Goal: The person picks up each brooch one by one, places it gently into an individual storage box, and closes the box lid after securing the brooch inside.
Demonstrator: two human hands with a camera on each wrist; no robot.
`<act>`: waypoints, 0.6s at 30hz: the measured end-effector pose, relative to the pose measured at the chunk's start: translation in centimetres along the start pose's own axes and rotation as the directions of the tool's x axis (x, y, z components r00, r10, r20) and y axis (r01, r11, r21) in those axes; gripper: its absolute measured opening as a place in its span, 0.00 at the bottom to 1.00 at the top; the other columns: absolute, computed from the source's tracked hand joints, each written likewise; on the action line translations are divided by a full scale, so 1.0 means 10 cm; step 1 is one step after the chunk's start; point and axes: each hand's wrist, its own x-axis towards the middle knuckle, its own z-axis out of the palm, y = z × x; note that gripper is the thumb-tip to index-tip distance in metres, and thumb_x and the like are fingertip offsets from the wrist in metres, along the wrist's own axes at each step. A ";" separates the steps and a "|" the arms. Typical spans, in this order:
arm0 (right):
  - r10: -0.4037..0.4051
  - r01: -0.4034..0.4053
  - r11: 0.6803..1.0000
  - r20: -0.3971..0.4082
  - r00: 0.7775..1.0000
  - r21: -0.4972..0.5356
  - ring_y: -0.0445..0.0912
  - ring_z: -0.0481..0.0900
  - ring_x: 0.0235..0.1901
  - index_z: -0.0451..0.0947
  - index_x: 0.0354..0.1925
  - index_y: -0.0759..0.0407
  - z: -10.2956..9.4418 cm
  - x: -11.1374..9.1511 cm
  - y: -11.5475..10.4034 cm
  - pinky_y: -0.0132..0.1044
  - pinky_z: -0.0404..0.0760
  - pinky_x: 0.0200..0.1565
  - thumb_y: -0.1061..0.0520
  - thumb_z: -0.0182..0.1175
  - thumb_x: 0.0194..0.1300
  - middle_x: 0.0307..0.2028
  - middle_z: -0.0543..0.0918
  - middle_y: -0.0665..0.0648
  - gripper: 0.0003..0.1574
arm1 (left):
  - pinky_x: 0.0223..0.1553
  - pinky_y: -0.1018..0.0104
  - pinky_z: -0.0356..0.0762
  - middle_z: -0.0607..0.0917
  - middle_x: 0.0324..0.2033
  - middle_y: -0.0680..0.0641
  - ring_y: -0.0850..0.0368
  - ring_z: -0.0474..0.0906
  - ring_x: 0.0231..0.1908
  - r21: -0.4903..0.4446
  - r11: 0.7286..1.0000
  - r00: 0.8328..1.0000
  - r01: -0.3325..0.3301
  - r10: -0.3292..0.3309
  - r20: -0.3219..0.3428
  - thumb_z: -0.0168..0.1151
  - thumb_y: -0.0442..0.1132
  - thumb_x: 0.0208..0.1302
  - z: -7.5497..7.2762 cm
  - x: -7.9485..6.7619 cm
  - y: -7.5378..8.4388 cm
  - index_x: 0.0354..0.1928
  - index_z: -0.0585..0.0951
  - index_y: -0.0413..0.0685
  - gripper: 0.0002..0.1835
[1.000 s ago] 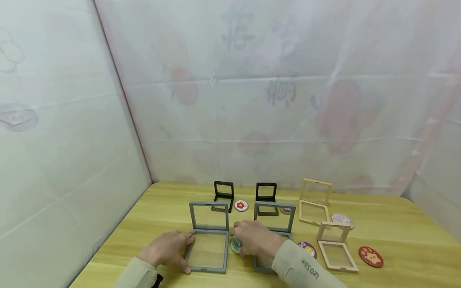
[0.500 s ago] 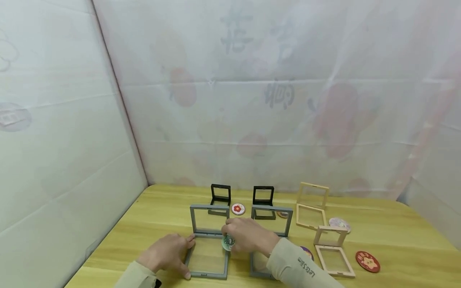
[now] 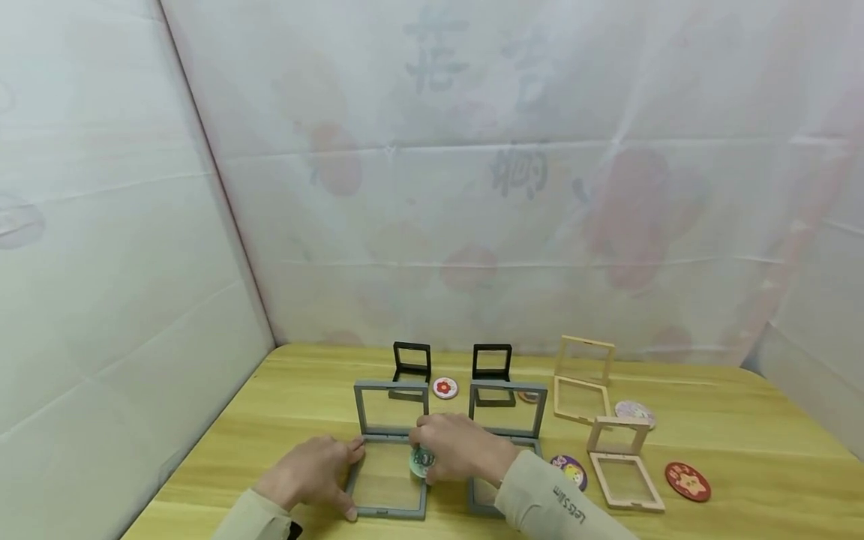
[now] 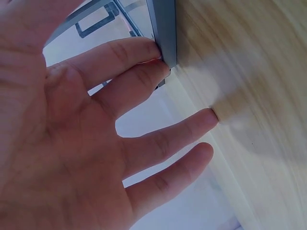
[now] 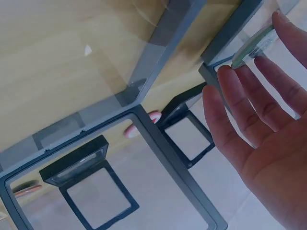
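Pale, creased fabric sheeting (image 3: 553,225) printed with faint red shapes encloses a glossy table (image 3: 270,397) with yellow wood grain. Near its front edge, a grey square hinged frame (image 3: 391,514) with clear film panes stands opened, one half flat and the other upright. The left hand (image 3: 313,472) braces its left side, fingers fairly straight and thumb at the near corner, probably to stop it sliding. The right hand (image 3: 459,446) pinches a mint-green round badge (image 3: 421,462) by its rim, perhaps to leave the printed face untouched. That badge hangs over the frame's right rail; whether it touches the film, I cannot tell.

Just to the right, a second grey hinged frame (image 3: 508,387) is partly covered by the light sleeve (image 3: 547,487) of the right arm, which crosses it. Behind the upright grey panels stand two small black hinged frames (image 3: 412,346) (image 3: 492,347), with a white badge bearing a red flower (image 3: 445,388) between them. Farther right are a yellow hinged frame (image 3: 582,381), a beige one (image 3: 634,506), a purple badge (image 3: 569,472), a lilac badge (image 3: 634,412) and a red badge (image 3: 688,481).
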 end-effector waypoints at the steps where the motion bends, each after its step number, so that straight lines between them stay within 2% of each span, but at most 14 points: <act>1: -0.001 0.001 1.000 -0.001 1.000 0.001 0.35 0.75 0.35 0.85 0.44 0.50 -0.01 0.01 0.00 0.31 0.78 0.34 0.52 0.81 0.51 0.39 0.80 0.45 0.22 | 0.38 0.63 0.81 0.79 0.62 0.36 0.63 0.65 0.22 -0.004 1.000 1.000 0.001 -0.001 -0.001 0.85 0.51 0.39 0.00 -0.01 -0.01 0.60 0.81 0.35 0.45; 3: 0.002 -0.002 1.000 -0.005 1.000 0.007 0.35 0.75 0.35 0.86 0.45 0.50 -0.03 0.04 0.00 0.30 0.78 0.34 0.53 0.80 0.52 0.40 0.81 0.45 0.22 | 0.39 0.62 0.81 0.79 0.62 0.37 0.62 0.69 0.24 0.001 1.000 1.000 0.005 -0.005 -0.003 0.84 0.52 0.39 -0.01 -0.01 -0.02 0.60 0.81 0.35 0.45; 7: -0.007 0.007 1.000 -0.009 1.000 0.009 0.35 0.75 0.35 0.86 0.46 0.51 -0.05 0.06 -0.02 0.30 0.77 0.34 0.52 0.80 0.52 0.40 0.81 0.45 0.22 | 0.49 0.53 0.82 0.79 0.62 0.38 0.60 0.74 0.32 0.039 0.999 1.000 0.008 -0.007 -0.012 0.84 0.53 0.39 -0.01 -0.02 -0.02 0.60 0.81 0.36 0.44; 15: 0.017 -0.017 1.000 0.011 1.000 0.016 0.34 0.75 0.35 0.85 0.47 0.49 -0.05 0.07 -0.08 0.30 0.78 0.37 0.50 0.80 0.54 0.41 0.81 0.44 0.22 | 0.43 0.59 0.82 0.79 0.61 0.36 0.62 0.70 0.26 0.029 1.000 1.000 0.003 -0.003 -0.016 0.84 0.52 0.39 -0.01 -0.02 -0.01 0.59 0.81 0.35 0.45; 18: 0.014 -0.014 1.000 0.007 1.000 0.023 0.34 0.75 0.34 0.86 0.46 0.49 -0.04 0.05 -0.09 0.30 0.78 0.37 0.50 0.80 0.54 0.39 0.80 0.44 0.21 | 0.38 0.64 0.79 0.79 0.61 0.36 0.63 0.63 0.22 0.009 1.000 1.000 0.008 -0.008 -0.011 0.85 0.51 0.39 0.01 -0.02 0.00 0.59 0.81 0.35 0.45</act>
